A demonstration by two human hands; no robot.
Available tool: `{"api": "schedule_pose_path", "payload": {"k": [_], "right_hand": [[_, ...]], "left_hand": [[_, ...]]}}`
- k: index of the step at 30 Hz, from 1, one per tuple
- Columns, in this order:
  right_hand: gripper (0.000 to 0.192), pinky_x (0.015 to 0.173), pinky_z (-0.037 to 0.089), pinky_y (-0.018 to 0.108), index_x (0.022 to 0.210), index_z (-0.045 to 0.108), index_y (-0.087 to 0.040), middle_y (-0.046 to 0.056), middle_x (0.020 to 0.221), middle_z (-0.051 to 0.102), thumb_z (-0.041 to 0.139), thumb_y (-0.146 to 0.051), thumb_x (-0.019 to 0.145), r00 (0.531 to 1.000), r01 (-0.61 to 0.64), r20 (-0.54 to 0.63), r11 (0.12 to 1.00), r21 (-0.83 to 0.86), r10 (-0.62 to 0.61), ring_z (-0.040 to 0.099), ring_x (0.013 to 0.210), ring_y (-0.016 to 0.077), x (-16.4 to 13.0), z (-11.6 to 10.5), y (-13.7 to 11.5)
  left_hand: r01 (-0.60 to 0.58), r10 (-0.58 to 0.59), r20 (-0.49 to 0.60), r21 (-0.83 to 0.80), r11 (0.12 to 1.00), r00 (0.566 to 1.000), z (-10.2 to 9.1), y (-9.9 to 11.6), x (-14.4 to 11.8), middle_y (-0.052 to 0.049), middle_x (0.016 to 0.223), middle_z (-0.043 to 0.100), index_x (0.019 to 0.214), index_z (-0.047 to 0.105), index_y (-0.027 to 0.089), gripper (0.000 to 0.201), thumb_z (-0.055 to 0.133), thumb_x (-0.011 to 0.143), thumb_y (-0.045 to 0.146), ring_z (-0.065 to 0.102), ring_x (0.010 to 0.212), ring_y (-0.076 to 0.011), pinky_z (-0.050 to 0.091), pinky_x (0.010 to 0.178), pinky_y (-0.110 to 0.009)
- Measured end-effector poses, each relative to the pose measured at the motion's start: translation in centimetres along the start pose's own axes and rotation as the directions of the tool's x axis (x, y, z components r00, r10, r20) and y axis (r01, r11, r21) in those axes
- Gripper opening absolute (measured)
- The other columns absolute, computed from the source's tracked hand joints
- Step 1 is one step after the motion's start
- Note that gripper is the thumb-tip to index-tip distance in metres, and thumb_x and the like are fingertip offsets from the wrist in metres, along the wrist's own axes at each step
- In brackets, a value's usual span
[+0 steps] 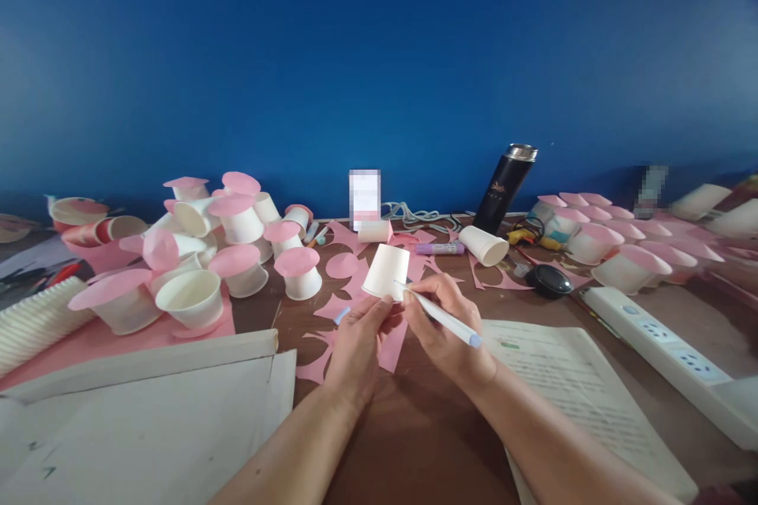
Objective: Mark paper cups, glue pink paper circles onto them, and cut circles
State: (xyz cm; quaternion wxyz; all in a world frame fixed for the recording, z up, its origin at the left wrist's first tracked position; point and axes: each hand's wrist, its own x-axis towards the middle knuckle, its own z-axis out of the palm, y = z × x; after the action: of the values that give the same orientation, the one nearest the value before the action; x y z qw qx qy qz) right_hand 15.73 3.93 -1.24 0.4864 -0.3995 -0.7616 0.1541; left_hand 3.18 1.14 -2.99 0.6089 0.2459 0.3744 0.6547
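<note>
My left hand grips a white paper cup near its wide rim, the cup tilted with its narrow end up and away from me. In my right hand is a white marker pen with a pale blue end, held like a writing tool. The pen's tip meets the cup's side at its lower right, or comes very close to it. Under and around my hands lie pink paper scraps with round cut-outs, and a small blue pen cap rests by my left fingers.
Paper cups topped with pink discs crowd the left; more cups stand in rows at right. A black thermos leans by the blue wall. A power strip, printed sheet, black mouse and cardboard lie nearer.
</note>
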Motion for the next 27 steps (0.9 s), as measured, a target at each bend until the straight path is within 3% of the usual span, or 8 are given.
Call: {"api": "schedule_pose_path", "payload": {"k": [9,27], "right_hand": [[0.006,0.063,0.049,0.022,0.088,0.055,-0.024,0.000,0.077,0.065,0.057,-0.029,0.086,1.000,0.009,0.005,1.000,-0.001,-0.009,0.060,0.064,0.0127,0.04,0.01,0.07],[0.006,0.061,0.048,0.021,0.087,0.056,-0.022,-0.001,0.076,0.065,0.058,-0.028,0.086,1.000,-0.005,0.023,0.999,0.034,0.004,0.060,0.061,0.0113,0.18,-0.23,-0.18]], "left_hand": [[-0.007,0.007,0.007,0.018,1.000,1.000,0.00,0.05,0.07,-0.007,0.080,0.069,0.076,0.073,0.015,0.017,0.071,0.073,0.032,0.061,0.080,-0.0172,0.044,0.081,-0.029],[-0.091,0.098,-0.017,0.240,0.966,0.995,-0.59,-0.08,-0.01,-0.006,0.076,0.067,0.080,0.073,0.016,0.027,0.068,0.074,0.041,0.057,0.074,-0.0173,0.042,0.074,-0.030]]}}
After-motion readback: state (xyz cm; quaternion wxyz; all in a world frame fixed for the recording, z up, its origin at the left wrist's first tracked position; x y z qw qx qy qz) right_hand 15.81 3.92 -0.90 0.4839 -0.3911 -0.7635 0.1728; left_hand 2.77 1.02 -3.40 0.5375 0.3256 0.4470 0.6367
